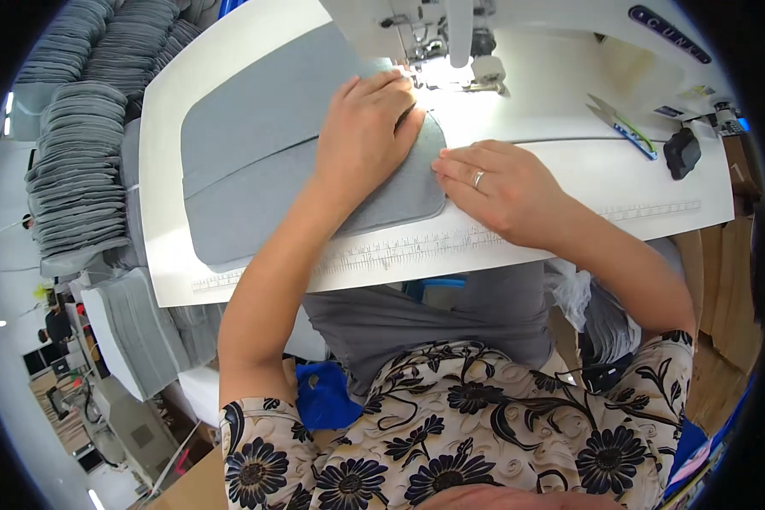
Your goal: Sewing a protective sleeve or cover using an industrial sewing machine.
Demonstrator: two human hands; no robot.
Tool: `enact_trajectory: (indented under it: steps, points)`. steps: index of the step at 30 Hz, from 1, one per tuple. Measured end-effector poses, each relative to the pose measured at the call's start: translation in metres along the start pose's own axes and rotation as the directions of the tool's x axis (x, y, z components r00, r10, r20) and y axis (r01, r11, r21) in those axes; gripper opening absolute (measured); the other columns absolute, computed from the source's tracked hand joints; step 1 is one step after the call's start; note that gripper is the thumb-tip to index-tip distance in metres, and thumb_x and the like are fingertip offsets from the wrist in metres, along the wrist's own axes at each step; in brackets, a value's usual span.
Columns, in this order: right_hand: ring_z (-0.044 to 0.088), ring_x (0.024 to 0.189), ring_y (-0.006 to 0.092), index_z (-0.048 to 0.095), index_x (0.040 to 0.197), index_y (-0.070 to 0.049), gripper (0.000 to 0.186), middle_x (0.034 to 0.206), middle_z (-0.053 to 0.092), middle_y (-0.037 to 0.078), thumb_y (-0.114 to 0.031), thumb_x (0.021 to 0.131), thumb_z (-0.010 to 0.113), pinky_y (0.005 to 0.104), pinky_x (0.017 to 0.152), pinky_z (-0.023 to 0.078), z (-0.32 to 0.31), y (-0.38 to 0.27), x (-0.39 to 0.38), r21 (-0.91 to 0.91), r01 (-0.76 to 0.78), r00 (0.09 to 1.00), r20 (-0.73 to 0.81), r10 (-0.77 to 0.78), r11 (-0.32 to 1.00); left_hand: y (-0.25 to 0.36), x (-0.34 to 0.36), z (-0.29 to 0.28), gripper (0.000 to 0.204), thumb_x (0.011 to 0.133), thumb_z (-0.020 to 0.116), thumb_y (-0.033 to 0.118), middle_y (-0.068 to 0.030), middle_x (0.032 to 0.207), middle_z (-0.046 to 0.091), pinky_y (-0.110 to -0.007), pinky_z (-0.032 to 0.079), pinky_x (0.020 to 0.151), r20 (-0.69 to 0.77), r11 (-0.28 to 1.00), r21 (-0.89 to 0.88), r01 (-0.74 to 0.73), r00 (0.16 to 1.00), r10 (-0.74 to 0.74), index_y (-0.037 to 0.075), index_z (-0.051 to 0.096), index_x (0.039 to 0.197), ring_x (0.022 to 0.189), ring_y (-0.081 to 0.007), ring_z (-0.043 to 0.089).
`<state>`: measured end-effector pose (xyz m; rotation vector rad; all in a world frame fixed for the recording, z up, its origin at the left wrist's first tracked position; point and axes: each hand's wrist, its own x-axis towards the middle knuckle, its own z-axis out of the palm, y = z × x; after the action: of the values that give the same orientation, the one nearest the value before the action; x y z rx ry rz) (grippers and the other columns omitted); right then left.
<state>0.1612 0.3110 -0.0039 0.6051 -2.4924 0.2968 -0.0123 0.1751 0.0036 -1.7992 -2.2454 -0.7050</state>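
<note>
A grey fabric piece with rounded corners and a seam or slit across its middle lies flat on the white sewing table. Its far right edge reaches the lit needle area of a white sewing machine. My left hand rests on the fabric, thumb apart from the fingers, fingertips close beside the presser foot. At the fabric's right edge, my right hand, with a ring on one finger, has its fingers together and pinches the border; its thumb is mostly hidden.
Blue-handled thread snips and a small black object lie at the table's right. A printed ruler scale runs along the near edge. Tall stacks of grey fabric pieces stand at the left. A clear plastic bag hangs below the table.
</note>
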Motion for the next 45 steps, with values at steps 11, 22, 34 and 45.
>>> enact_trajectory:
  steps: [11, 22, 34, 45]
  points:
    - [0.071, 0.088, 0.0237, 0.067, 0.092, -0.004, 0.011, 0.094, 0.073, 0.008, -0.012, 0.087, 0.062, 0.0377, 0.077, 0.056, 0.023, 0.029, 0.005, -0.035, -0.098, 0.987, -0.128, 0.093, 0.995, -0.022, 0.013, 0.002, 0.022, 0.089, 0.065, 0.021, -0.0093, 0.104, 0.072, -0.047, 0.048, 0.101, -0.023, 0.996, -0.027, -0.082, 0.996, 0.081, 0.001, 0.071, 0.098, 0.098, -0.0282, 0.067]
    - [0.067, 0.102, 0.0256, 0.069, 0.111, -0.007, 0.022, 0.109, 0.071, 0.007, -0.018, 0.093, 0.061, 0.0365, 0.088, 0.053, 0.013, 0.033, -0.001, 0.138, -0.217, 0.974, -0.034, 0.223, 0.966, 0.009, -0.04, -0.019, 0.035, 0.08, 0.073, 0.001, -0.0098, 0.119, 0.07, -0.042, 0.05, 0.104, -0.002, 0.965, -0.028, -0.262, 0.965, 0.262, 0.005, 0.072, 0.115, 0.115, -0.0257, 0.065]
    - [0.064, 0.108, 0.0225, 0.072, 0.109, -0.007, 0.029, 0.112, 0.071, 0.002, -0.01, 0.081, 0.063, 0.0357, 0.09, 0.054, 0.001, 0.02, -0.011, -0.062, -0.123, 0.992, -0.02, 0.122, 0.991, 0.01, -0.036, -0.03, 0.04, 0.084, 0.068, 0.004, -0.0052, 0.126, 0.067, -0.04, 0.049, 0.106, 0.178, 0.925, 0.122, -0.359, 0.925, 0.336, 0.01, 0.068, 0.124, 0.121, -0.0228, 0.062]
    - [0.065, 0.103, 0.0254, 0.071, 0.11, -0.005, 0.031, 0.112, 0.071, 0.004, -0.007, 0.079, 0.068, 0.0352, 0.085, 0.054, -0.007, 0.025, 0.007, -0.177, -0.064, 0.998, 0.01, 0.067, 0.982, -0.008, -0.022, -0.027, 0.042, 0.085, 0.064, 0.0, -0.0082, 0.128, 0.066, -0.042, 0.047, 0.109, 0.16, 0.931, -0.037, -0.363, 0.917, 0.364, 0.01, 0.067, 0.126, 0.12, -0.0264, 0.062]
